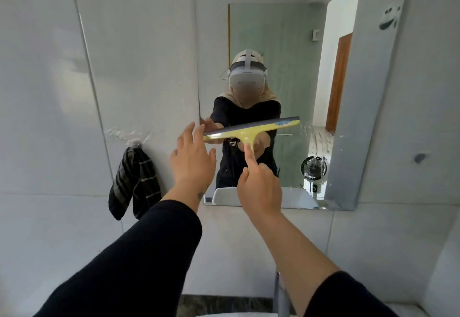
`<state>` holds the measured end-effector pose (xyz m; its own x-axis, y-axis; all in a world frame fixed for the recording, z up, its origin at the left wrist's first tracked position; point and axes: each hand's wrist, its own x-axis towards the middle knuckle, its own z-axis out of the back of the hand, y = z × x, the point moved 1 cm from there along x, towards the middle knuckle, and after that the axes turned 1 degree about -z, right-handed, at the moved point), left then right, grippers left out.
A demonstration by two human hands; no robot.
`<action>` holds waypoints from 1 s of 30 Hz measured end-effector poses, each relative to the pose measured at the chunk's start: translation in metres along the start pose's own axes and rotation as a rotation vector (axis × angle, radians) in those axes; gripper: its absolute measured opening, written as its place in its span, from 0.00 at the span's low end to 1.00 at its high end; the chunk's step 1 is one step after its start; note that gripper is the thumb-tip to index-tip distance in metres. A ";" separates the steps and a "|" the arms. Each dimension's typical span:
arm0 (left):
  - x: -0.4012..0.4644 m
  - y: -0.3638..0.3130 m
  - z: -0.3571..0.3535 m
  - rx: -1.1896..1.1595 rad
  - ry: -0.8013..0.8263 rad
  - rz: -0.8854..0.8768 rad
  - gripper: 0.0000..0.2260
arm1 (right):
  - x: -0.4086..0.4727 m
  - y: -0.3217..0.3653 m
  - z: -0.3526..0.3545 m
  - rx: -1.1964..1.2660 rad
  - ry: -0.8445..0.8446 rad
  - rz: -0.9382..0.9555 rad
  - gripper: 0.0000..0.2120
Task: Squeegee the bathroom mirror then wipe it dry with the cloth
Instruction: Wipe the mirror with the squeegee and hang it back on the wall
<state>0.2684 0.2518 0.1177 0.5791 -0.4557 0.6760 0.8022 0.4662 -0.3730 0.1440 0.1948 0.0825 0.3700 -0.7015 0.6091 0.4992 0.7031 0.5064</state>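
Here we hold the squeegee (251, 128) in our right hand (258, 187), fingers clenched round the lower end of its yellow plastic handle with the forefinger laid straight up the stem. Its blade, a grey rubber strip in a yellow head, runs nearly level across the mirror (361, 117), tilted a little up to the right, at about mid-height. Our left hand (191, 159) is released, fingers spread, its tips just beside the blade's left end, so it is the nearer hand for steadying that end. The glass is smooth, with streaks and drops on its right part, so we judge the pull runs downward, across the blade's long axis. The cloth (134, 182), dark, soft and checked, hangs limp on the tiled wall, left of the mirror and untouched.
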 end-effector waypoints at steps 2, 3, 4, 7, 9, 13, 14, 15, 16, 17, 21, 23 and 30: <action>-0.005 -0.001 -0.004 -0.002 0.016 0.002 0.26 | 0.001 -0.008 0.008 -0.087 0.023 0.018 0.29; -0.008 -0.002 -0.006 -0.005 0.023 0.001 0.26 | 0.003 -0.013 0.012 -0.140 0.033 0.029 0.30; -0.011 -0.004 -0.009 -0.011 0.029 -0.002 0.26 | 0.004 -0.018 0.017 -0.192 0.043 0.042 0.30; -0.021 -0.010 -0.018 -0.030 0.062 0.001 0.26 | 0.007 -0.032 0.033 -0.313 0.063 0.093 0.32; -0.028 -0.015 -0.026 -0.031 0.080 0.002 0.26 | 0.009 -0.042 0.042 -0.378 0.068 0.102 0.33; -0.043 -0.023 -0.044 -0.016 0.153 0.007 0.28 | 0.012 -0.060 0.054 -0.412 0.057 0.079 0.33; -0.047 -0.024 -0.049 -0.016 0.174 0.012 0.28 | 0.012 -0.065 0.056 -0.405 0.050 0.068 0.32; -0.051 -0.025 -0.054 -0.015 0.193 0.015 0.29 | 0.012 -0.070 0.057 -0.402 0.041 0.057 0.32; -0.055 -0.026 -0.059 -0.015 0.210 0.014 0.29 | 0.012 -0.074 0.058 -0.402 0.030 0.044 0.32; -0.059 -0.026 -0.064 -0.014 0.222 0.011 0.30 | 0.012 -0.080 0.059 -0.402 0.017 0.030 0.32; -0.068 -0.025 -0.079 -0.001 0.265 0.003 0.31 | 0.011 -0.101 0.066 -0.391 -0.001 -0.022 0.31; -0.070 -0.026 -0.083 0.013 0.293 0.003 0.33 | 0.009 -0.112 0.070 -0.373 -0.013 -0.042 0.30; -0.073 -0.024 -0.087 0.128 0.344 -0.023 0.35 | -0.008 -0.149 0.072 -0.236 -0.018 -0.216 0.26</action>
<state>0.2190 0.2079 0.0222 0.5933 -0.6855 0.4219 0.8037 0.5340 -0.2626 0.0099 0.1039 0.0458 0.2232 -0.8279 0.5145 0.7335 0.4903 0.4707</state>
